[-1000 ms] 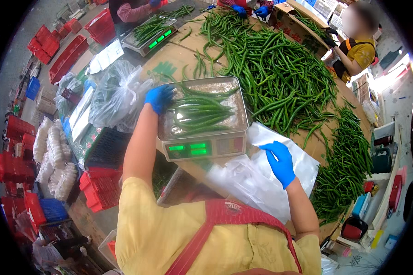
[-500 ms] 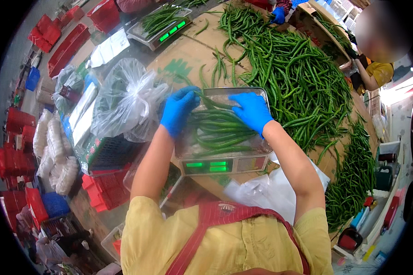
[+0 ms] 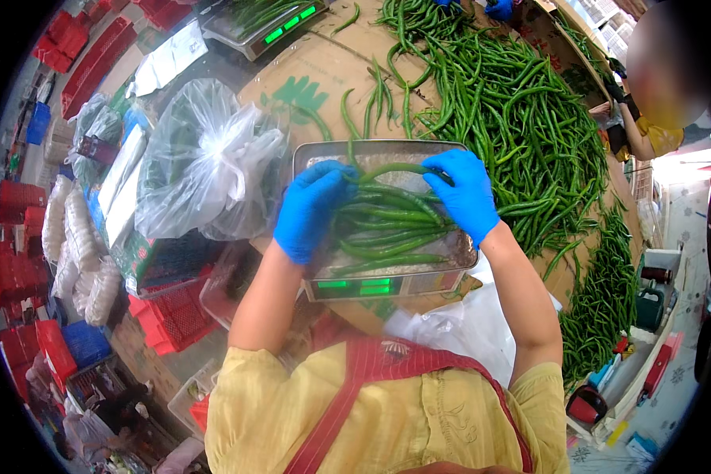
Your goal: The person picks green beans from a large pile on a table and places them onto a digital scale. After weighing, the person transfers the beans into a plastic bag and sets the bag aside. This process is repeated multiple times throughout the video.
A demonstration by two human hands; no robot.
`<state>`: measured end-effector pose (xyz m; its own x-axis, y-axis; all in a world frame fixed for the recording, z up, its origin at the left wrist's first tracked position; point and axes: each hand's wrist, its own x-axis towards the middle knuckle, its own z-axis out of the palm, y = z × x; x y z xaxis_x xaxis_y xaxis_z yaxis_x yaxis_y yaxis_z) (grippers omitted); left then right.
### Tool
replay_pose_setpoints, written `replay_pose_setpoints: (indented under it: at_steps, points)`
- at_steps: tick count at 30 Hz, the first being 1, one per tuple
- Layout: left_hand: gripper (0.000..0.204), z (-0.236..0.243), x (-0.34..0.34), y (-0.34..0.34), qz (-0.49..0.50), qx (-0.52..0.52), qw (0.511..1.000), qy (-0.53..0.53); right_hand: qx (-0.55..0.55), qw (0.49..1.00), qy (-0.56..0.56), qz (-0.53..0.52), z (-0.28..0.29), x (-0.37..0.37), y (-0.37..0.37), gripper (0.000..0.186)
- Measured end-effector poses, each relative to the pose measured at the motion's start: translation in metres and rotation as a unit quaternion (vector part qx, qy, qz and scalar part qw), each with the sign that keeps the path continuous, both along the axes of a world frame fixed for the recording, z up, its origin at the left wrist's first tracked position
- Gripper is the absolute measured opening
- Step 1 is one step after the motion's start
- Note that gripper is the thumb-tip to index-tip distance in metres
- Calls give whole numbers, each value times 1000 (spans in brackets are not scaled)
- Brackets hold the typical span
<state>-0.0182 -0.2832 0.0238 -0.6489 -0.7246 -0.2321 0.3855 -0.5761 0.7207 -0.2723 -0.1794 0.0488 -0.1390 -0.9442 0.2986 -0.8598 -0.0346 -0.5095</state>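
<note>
Several long green chili peppers [image 3: 391, 229] lie side by side across the metal tray [image 3: 302, 158] of a digital scale [image 3: 430, 284] with green lit digits. My blue-gloved left hand [image 3: 312, 207] is at the tray's left side, its fingers closed round the left end of a curved chili pepper [image 3: 395, 167]. At the tray's right side, my blue-gloved right hand [image 3: 464, 193] pinches the other end of that pepper between thumb and fingers. The held pepper lies above the row. My left fingertips partly hide the ends of the peppers beneath them.
A large heap of green chili peppers [image 3: 521, 134] covers the right of the cardboard-topped table [image 3: 292, 67]. A knotted clear plastic bag [image 3: 213, 158] stands left of the scale. A second scale [image 3: 265, 31] bears more peppers. A co-worker in yellow [image 3: 660, 138] is at far right.
My right hand has gone from lying spread over the tray to pinching the pepper's right end, farther right. My left hand has come slightly nearer me, still at the tray's left.
</note>
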Motion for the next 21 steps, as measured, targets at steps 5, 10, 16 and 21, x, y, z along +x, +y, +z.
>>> replay_pose_setpoints:
  at_steps: [5, 10, 16, 21]
  points:
    - [20, 6, -1, 6, -17, -21, 1000, 3, -11, 1000, -4, -15, 9, 1, 12, 20]
    - [20, 7, -5, 10, 19, -29, 999, -31, -26, 999, 14, -27, 17, 2, 19, 20]
    - [22, 6, -2, 1, 38, -260, 944, -197, 20, 1000, 6, 0, 9, 0, 17, 18]
    - [36, -6, -15, -56, 37, -626, 725, -284, 76, 995, 53, 45, -12, 0, 0, 18]
